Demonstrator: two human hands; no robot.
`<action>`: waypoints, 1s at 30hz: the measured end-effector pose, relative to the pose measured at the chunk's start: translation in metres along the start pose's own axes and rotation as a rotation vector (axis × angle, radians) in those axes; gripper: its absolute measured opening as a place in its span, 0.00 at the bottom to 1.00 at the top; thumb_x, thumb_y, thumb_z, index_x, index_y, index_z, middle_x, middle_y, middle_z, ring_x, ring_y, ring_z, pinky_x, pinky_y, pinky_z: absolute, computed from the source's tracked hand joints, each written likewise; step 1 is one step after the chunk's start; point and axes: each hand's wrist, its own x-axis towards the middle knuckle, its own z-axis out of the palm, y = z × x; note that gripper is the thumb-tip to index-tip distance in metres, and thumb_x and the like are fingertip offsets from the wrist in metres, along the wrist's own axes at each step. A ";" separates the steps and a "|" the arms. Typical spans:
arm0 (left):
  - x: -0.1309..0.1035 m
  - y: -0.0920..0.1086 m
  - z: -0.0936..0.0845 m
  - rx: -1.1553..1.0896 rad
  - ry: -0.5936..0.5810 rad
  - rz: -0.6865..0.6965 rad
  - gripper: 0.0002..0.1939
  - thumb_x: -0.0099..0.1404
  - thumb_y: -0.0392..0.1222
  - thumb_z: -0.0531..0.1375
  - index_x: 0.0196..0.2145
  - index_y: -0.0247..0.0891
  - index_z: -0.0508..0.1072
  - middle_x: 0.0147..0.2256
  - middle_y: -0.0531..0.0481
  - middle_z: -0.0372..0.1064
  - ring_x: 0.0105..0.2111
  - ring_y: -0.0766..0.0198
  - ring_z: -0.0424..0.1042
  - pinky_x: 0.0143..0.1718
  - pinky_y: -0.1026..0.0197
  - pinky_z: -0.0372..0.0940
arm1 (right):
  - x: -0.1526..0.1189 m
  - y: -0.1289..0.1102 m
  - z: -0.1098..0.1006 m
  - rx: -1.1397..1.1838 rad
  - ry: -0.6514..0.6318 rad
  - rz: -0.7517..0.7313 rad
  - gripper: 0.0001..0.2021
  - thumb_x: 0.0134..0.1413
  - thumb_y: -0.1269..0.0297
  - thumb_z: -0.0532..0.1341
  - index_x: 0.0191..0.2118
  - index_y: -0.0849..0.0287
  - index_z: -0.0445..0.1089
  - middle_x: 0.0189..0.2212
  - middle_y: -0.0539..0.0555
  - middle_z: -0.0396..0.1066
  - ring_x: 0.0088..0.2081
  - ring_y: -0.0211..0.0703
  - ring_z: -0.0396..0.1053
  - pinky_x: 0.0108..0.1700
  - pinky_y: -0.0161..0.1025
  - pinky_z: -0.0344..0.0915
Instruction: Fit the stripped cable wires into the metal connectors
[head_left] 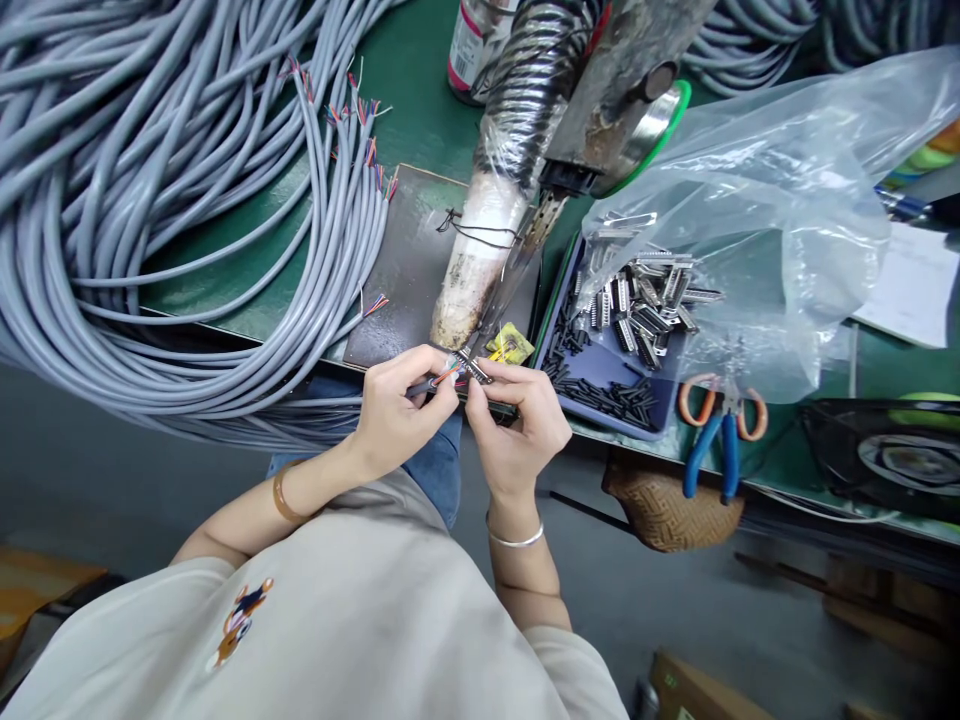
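Observation:
My left hand [405, 408] pinches the end of a grey cable [421, 387], whose thin coloured wires fan out at the fingertips. Thumb and fingers of my right hand [519, 425] close on a small metal connector [477, 371]. The wire ends meet the connector between both hands, just under the tip of a soldering tool [534, 235]. Fingers partly hide the exact contact. Beside the tool, a pale nozzle [471, 270] on a ribbed hose points down toward the hands. A yellow sponge [511, 344] lies behind my right fingers.
Many grey cables [247, 355] fill the left side. At right, a blue tray [657, 425] holds connectors and black sleeves, partly under a plastic bag [787, 220]. Pliers [716, 440] lie at the table edge. A solder spool [654, 135] and a bottle [476, 50] stand behind.

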 end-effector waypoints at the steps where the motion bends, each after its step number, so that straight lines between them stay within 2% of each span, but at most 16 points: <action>1: 0.000 0.000 0.000 0.004 -0.004 -0.010 0.06 0.64 0.30 0.60 0.29 0.36 0.72 0.29 0.52 0.74 0.22 0.72 0.63 0.24 0.68 0.58 | 0.001 0.000 0.001 -0.001 0.000 -0.001 0.09 0.58 0.75 0.69 0.34 0.53 0.72 0.38 0.49 0.81 0.39 0.40 0.80 0.44 0.40 0.77; 9: 0.003 0.001 0.000 0.018 0.017 0.035 0.06 0.64 0.32 0.61 0.29 0.36 0.74 0.30 0.50 0.76 0.23 0.71 0.66 0.24 0.69 0.58 | 0.002 -0.002 0.000 -0.048 0.023 -0.025 0.09 0.56 0.74 0.71 0.36 0.52 0.74 0.39 0.49 0.81 0.39 0.40 0.80 0.44 0.39 0.79; 16: 0.000 0.002 -0.001 -0.054 -0.040 -0.137 0.05 0.62 0.33 0.61 0.27 0.36 0.73 0.28 0.52 0.74 0.22 0.73 0.62 0.23 0.69 0.58 | -0.004 -0.003 -0.005 -0.144 -0.033 -0.142 0.09 0.58 0.74 0.69 0.36 0.54 0.71 0.41 0.53 0.83 0.38 0.39 0.81 0.39 0.33 0.77; 19: 0.000 0.003 -0.003 -0.105 -0.047 -0.220 0.05 0.60 0.35 0.63 0.27 0.36 0.73 0.25 0.53 0.71 0.21 0.73 0.61 0.22 0.69 0.57 | -0.005 -0.002 -0.008 -0.114 -0.043 -0.109 0.07 0.60 0.73 0.68 0.38 0.54 0.71 0.40 0.52 0.83 0.40 0.40 0.82 0.41 0.36 0.78; 21: 0.000 0.003 -0.005 -0.144 -0.071 -0.287 0.06 0.59 0.37 0.66 0.27 0.36 0.74 0.24 0.53 0.70 0.19 0.73 0.61 0.20 0.69 0.56 | -0.006 -0.001 -0.011 -0.042 -0.031 -0.018 0.06 0.62 0.73 0.66 0.40 0.54 0.72 0.42 0.52 0.83 0.39 0.41 0.82 0.39 0.37 0.79; 23: 0.000 0.002 -0.008 -0.188 -0.097 -0.345 0.08 0.58 0.41 0.69 0.27 0.36 0.75 0.22 0.53 0.69 0.19 0.72 0.61 0.19 0.69 0.55 | -0.007 0.000 -0.014 0.038 0.029 0.052 0.06 0.65 0.72 0.64 0.44 0.53 0.75 0.39 0.50 0.83 0.30 0.39 0.81 0.31 0.36 0.77; 26: -0.001 0.001 -0.010 -0.242 -0.099 -0.384 0.11 0.57 0.44 0.72 0.27 0.37 0.76 0.21 0.53 0.68 0.19 0.71 0.62 0.19 0.68 0.55 | -0.005 -0.003 -0.019 0.123 0.301 0.009 0.08 0.67 0.67 0.63 0.48 0.51 0.76 0.23 0.43 0.75 0.14 0.34 0.66 0.17 0.35 0.63; 28: -0.002 0.001 -0.011 -0.262 -0.082 -0.398 0.12 0.56 0.45 0.72 0.26 0.37 0.76 0.20 0.54 0.67 0.19 0.71 0.62 0.18 0.68 0.55 | -0.005 -0.007 -0.021 0.138 0.439 0.004 0.11 0.67 0.65 0.63 0.52 0.50 0.74 0.20 0.41 0.71 0.12 0.34 0.61 0.14 0.34 0.57; 30: -0.002 0.001 -0.011 -0.272 -0.061 -0.405 0.13 0.56 0.46 0.72 0.25 0.37 0.75 0.20 0.54 0.66 0.18 0.71 0.61 0.18 0.68 0.54 | -0.007 -0.011 -0.022 0.111 0.433 0.073 0.13 0.67 0.68 0.63 0.54 0.51 0.71 0.26 0.44 0.77 0.15 0.35 0.67 0.16 0.33 0.63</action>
